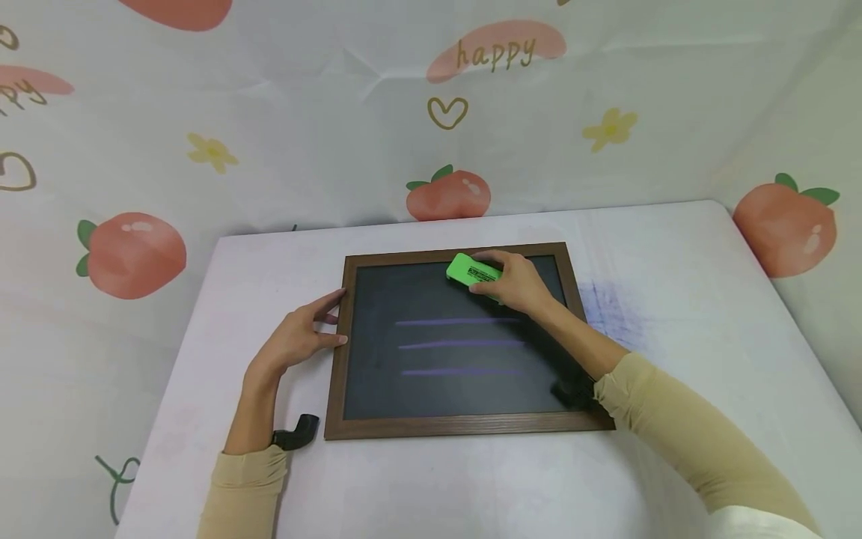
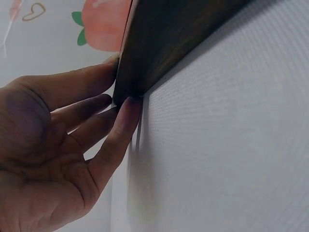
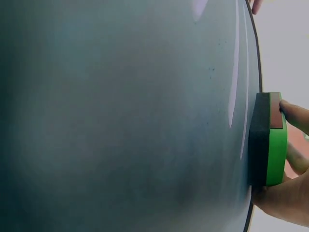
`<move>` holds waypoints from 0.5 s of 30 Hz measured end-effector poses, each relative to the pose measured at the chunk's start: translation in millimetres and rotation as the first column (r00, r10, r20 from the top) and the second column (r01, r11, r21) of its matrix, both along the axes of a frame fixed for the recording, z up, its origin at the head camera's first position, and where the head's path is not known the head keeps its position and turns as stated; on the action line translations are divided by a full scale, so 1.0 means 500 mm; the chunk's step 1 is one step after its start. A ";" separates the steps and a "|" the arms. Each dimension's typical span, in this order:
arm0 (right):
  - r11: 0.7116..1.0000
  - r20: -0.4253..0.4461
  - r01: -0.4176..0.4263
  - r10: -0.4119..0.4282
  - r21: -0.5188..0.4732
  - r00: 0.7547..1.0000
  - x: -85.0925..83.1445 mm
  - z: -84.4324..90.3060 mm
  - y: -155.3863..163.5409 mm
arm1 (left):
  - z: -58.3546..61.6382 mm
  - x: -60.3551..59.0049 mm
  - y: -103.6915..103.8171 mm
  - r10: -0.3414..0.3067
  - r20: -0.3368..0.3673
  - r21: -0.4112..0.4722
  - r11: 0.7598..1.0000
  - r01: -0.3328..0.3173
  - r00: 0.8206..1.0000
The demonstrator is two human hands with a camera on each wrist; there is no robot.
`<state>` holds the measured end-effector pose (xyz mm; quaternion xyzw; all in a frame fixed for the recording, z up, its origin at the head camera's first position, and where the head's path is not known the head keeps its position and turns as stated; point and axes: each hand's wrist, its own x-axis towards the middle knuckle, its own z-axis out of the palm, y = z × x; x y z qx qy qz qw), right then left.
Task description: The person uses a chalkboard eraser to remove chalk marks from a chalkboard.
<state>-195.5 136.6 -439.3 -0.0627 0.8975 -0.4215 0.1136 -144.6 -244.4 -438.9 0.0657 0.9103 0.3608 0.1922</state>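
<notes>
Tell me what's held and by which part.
The right hand grips the green eraser by opposite sides of its body; the left hand touches the frame.

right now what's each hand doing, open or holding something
Left hand: open, fingertips against the left side of the frame.
Right hand: closed on the eraser, holding it over the board.

A: Where does the board [image 1: 471, 425] sit?
B: On the table [image 1: 471, 486], with the backdrop [image 1: 323, 135] behind.
A: And on the board?
B: The eraser [image 1: 465, 271], near the far edge, in the right hand [image 1: 515, 283]. Three lines [image 1: 461, 343] lie before it.
A: And the sides?
B: The left hand [image 1: 296, 333] at the left edge; a smudge [image 1: 613, 314] on the table, right.
</notes>
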 end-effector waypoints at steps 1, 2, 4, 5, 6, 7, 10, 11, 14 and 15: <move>1.000 0.001 0.004 -0.004 0.003 1.000 0.001 0.000 0.003 | 0.000 0.000 0.000 0.001 0.003 0.003 1.000 -0.001 1.000; 1.000 0.001 0.007 -0.007 0.003 1.000 0.002 0.001 0.005 | -0.001 0.000 0.000 0.002 0.004 0.005 1.000 -0.002 1.000; 1.000 -0.003 0.010 -0.010 0.002 1.000 0.005 0.002 0.012 | -0.002 -0.001 -0.001 -0.006 0.001 0.010 1.000 0.006 1.000; 1.000 -0.006 0.013 -0.013 0.002 1.000 0.007 0.002 0.016 | -0.001 -0.001 -0.001 -0.006 0.001 0.014 1.000 0.006 1.000; 1.000 -0.009 0.017 -0.017 0.003 1.000 0.008 0.002 0.020 | -0.002 -0.001 -0.001 -0.003 0.003 0.019 1.000 0.003 1.000; 1.000 -0.011 0.022 -0.022 0.006 1.000 0.010 0.002 0.024 | -0.001 -0.001 -0.001 -0.003 0.003 0.022 1.000 0.003 1.000; 0.999 -0.019 0.041 -0.040 0.025 0.999 0.015 0.003 0.038 | -0.002 0.000 -0.003 -0.004 0.004 0.028 1.000 0.003 1.000; 0.998 -0.021 0.049 -0.048 0.033 0.999 0.016 0.003 0.042 | -0.002 0.000 -0.003 0.000 0.006 0.028 1.000 0.000 1.000; 0.997 -0.025 0.065 -0.064 0.052 0.998 0.020 0.003 0.056 | -0.002 -0.001 -0.004 0.000 0.007 0.031 1.000 0.000 1.000; 0.996 -0.027 0.072 -0.071 0.056 0.997 0.021 0.003 0.060 | -0.002 0.000 -0.004 0.001 0.008 0.033 0.999 -0.001 1.000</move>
